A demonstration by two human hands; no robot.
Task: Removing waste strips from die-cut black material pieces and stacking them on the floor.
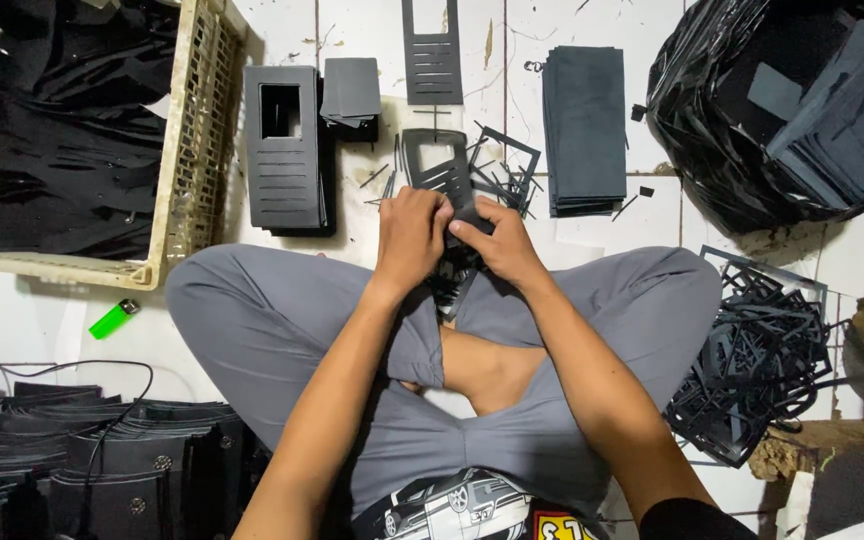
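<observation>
Your left hand (410, 232) and right hand (500, 243) both pinch one black die-cut sheet (439, 168) with fingers pressed together, above your crossed legs (282, 320) on the floor (22, 320).

We look from one head-worn camera straight down, close over our crossed legs (352, 340) and both hands, the tiled floor (652, 215) stretching ahead toward the frame's top.
</observation>
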